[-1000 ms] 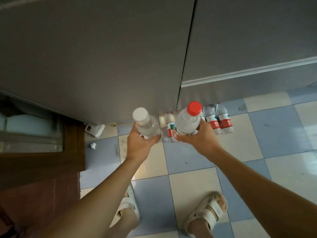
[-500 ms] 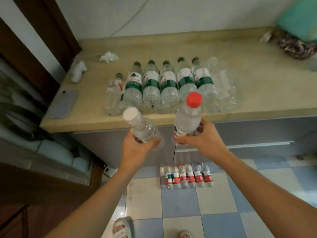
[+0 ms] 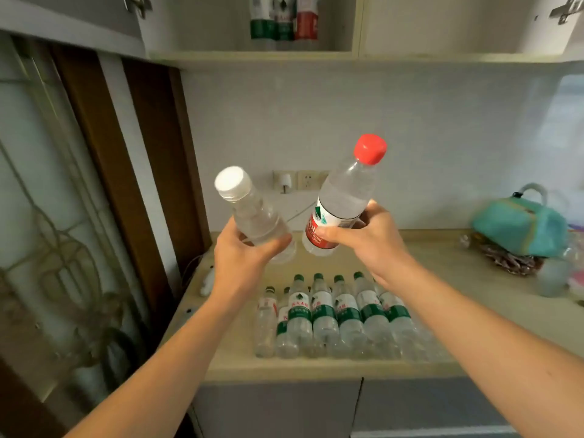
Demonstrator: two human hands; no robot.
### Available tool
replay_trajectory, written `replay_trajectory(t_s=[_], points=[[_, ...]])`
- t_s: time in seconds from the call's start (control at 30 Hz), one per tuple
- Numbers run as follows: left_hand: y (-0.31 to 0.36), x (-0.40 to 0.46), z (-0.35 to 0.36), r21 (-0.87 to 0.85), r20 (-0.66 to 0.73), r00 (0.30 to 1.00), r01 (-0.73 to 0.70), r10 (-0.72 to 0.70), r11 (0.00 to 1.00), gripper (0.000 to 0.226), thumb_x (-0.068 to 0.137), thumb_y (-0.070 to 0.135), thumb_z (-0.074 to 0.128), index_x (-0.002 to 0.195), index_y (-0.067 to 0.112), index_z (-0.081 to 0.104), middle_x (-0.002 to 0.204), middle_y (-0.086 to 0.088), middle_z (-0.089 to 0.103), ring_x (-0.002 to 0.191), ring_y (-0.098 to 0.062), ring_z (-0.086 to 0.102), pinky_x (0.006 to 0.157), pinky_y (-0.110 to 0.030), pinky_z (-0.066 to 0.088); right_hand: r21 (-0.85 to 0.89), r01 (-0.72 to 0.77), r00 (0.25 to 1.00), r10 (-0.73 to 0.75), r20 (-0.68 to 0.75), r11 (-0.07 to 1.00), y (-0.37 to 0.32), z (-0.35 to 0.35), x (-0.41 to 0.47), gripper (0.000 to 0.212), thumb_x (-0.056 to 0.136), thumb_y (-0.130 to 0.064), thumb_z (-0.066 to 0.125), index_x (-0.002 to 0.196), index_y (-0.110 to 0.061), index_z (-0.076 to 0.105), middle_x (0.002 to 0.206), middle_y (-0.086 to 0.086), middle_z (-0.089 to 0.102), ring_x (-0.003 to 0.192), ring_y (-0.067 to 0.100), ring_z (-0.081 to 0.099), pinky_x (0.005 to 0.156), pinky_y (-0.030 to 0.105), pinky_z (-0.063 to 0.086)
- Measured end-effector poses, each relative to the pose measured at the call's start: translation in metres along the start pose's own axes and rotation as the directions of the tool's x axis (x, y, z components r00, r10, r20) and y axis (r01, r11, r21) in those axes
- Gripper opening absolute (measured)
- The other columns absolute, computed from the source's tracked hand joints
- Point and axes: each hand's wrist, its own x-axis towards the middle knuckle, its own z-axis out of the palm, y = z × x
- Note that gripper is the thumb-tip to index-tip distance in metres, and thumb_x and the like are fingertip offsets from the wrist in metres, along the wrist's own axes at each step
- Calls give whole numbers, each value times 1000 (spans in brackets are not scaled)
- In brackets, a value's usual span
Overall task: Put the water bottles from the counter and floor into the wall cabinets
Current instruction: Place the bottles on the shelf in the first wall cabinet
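Red "SPRING" label, red-capped bottle (image 3: 344, 197)

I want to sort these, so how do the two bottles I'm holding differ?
The bottle in the left hand has a white cap and no visible label; the bottle in the right hand has a red cap and a red-and-white label. The white-capped bottle leans left, the red-capped bottle right. Both are clear plastic.

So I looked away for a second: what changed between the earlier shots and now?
Both hands rose from floor level to above the counter, toward the open cabinet. The left hand keeps the white-cap bottle, the right hand the red-cap bottle. The counter's bottle row looks unmoved.
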Motion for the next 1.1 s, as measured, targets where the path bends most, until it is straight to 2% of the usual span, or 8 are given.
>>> replay_trajectory(t_s=[0.2, 0.3, 0.4, 0.5, 0.8, 0.93, 1.0, 1.1], points=[[66, 85, -73, 26, 62, 974, -220, 218, 975, 55, 70, 36, 92, 117, 33, 62, 107, 19, 72, 102, 1, 67, 81, -13, 52, 3, 212, 972, -210, -100, 977, -88, 63, 47, 48, 63, -15, 92, 102, -24, 66, 91, -15, 77, 85, 3, 74, 67, 12, 53], [93, 122, -93, 38, 67, 962, -268, 265, 963, 62, 70, 35, 92, 123, 25, 62, 110, 13, 71, 102, 0, 66, 85, -19, 53, 6, 270, 956, -267, -124, 963, -113, 79, 64, 47, 65, -14, 91, 104, -23, 66, 91, -14, 77, 84, 2, 73, 65, 11, 52], [120, 156, -97, 26, 47, 959, -282, 281, 959, 61, 69, 36, 91, 121, 28, 61, 108, 16, 70, 98, 1, 66, 75, -13, 53, -4, 311, 942, -309, -132, 950, -140, 81, 85, 55, 63, -19, 91, 110, -26, 64, 94, -15, 77, 87, 2, 73, 68, 11, 52], [138, 187, -89, 32, 24, 946, -325, 324, 945, 58, 71, 34, 91, 120, 23, 62, 110, 11, 70, 99, -7, 67, 82, -26, 55, -18, 358, 922, -356, -149, 934, -166, 76, 110, 56, 67, -16, 91, 112, -27, 61, 92, -17, 77, 85, 0, 73, 66, 9, 51], [163, 292, -56, 4, -49, 956, -288, 288, 958, 62, 72, 28, 90, 125, 23, 59, 111, 10, 68, 99, -7, 64, 82, -28, 52, -44, 459, 865, -457, -208, 887, -199, 62, 220, 49, 66, -15, 93, 97, -32, 59, 84, -25, 74, 75, -8, 69, 56, 8, 50], [165, 353, -31, -6, -95, 959, -268, 266, 963, 59, 73, 26, 90, 123, 25, 58, 115, 8, 68, 103, -13, 64, 89, -33, 53, -53, 484, 853, -484, -196, 873, -195, 50, 286, 52, 68, -20, 91, 111, -31, 64, 99, -17, 76, 90, 1, 72, 74, 22, 57], [163, 385, -17, -4, -104, 958, -271, 269, 963, 59, 73, 25, 90, 123, 25, 59, 116, 8, 69, 105, -14, 65, 95, -40, 55, -63, 483, 849, -484, -210, 874, -192, 42, 322, 52, 69, -23, 91, 112, -31, 63, 98, -16, 75, 89, 0, 72, 71, 19, 57], [158, 426, 1, 32, -100, 954, -282, 283, 959, 59, 72, 26, 91, 122, 26, 59, 115, 7, 70, 105, -16, 67, 99, -45, 54, -51, 453, 863, -452, -226, 890, -188, 32, 369, 49, 72, -27, 90, 112, -29, 62, 97, -12, 74, 87, 4, 72, 76, 29, 59]])
